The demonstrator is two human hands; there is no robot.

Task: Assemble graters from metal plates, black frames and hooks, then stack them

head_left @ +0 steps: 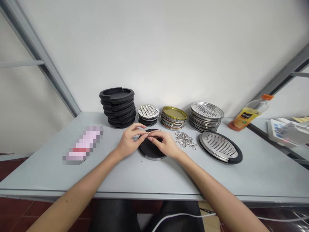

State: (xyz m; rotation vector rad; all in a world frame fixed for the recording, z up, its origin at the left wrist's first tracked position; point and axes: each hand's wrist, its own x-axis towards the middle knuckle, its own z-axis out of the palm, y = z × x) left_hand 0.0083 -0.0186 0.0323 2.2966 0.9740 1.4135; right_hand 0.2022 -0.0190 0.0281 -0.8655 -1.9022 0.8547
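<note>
My left hand (130, 141) and my right hand (161, 144) meet above a round black plastic frame (149, 149) lying flat on the table. Between their fingertips is a small metal clip (147, 136), mostly hidden by my fingers. My palms cover the upper part of the frame. A loose pile of similar metal clips (184, 140) lies just right of my right hand. Further right rests an oval perforated steel grater plate (218, 146) set in a black rim.
Along the wall stand a stack of black rings (117, 108), studded metal discs (148, 112), gold-lined tin lids (174, 115), and perforated steel plates (206, 111). A pixelated pink packet (82, 145) lies left. An orange drink bottle (248, 114) stands back right.
</note>
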